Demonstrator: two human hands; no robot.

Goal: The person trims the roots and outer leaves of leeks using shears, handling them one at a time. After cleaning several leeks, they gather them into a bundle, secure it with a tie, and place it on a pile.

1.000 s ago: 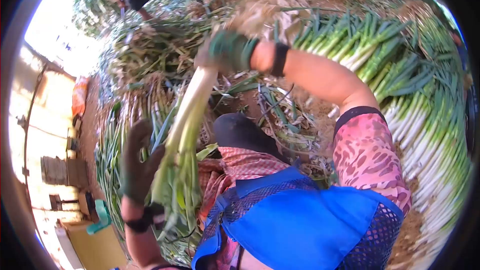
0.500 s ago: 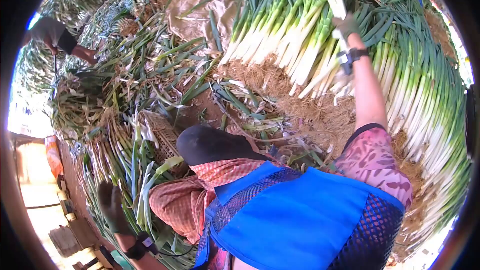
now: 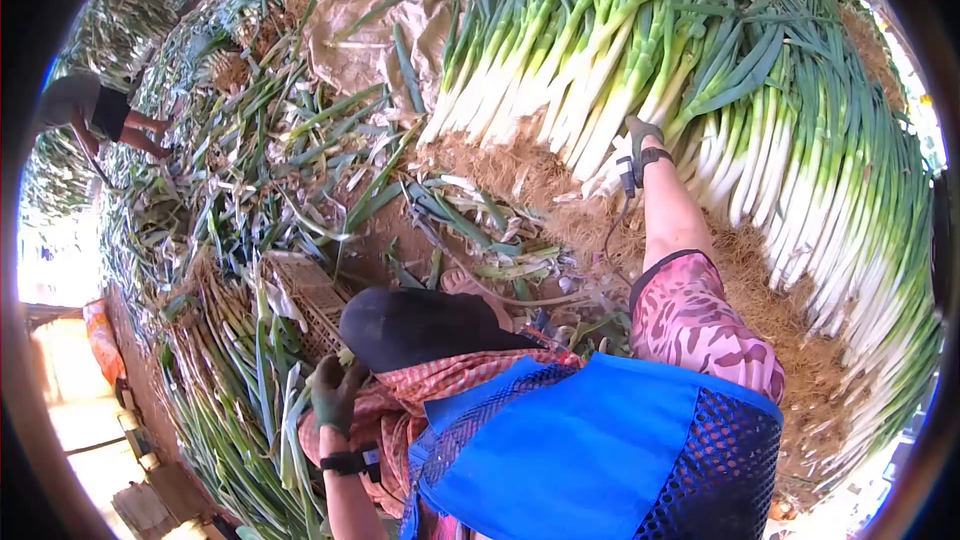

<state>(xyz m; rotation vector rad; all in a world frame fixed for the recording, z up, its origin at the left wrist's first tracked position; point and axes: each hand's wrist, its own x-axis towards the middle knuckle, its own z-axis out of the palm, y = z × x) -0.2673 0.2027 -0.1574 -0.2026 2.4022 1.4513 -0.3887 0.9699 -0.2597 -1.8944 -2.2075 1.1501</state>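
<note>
I have the right hand [image 3: 645,135], gloved, stretched forward to the cleaned leeks [image 3: 600,70], which lie in a long curved row on the ground with their white ends turned toward the wearer. It rests at the white ends of a few stalks, touching them; from here I cannot tell whether the fingers are closed around any.

I see the left hand [image 3: 333,390], also gloved, low beside the wearer's dark-covered knee [image 3: 420,325]. Its thumb and fingers stand a little apart, near a pale green leek end, and I cannot make out whether they grip it. Next to that hand I have the uncleaned leeks [image 3: 220,420], long and green, heaped along the wearer's left, with a tan basket [image 3: 305,290] just beyond.

Brown roots [image 3: 720,265] fringe the row's near edge. Between the two lots I see leaf scraps [image 3: 310,155] strewn over soil, a crumpled sack [image 3: 365,25] farther up, and at far left another person [image 3: 90,105] bending down.
</note>
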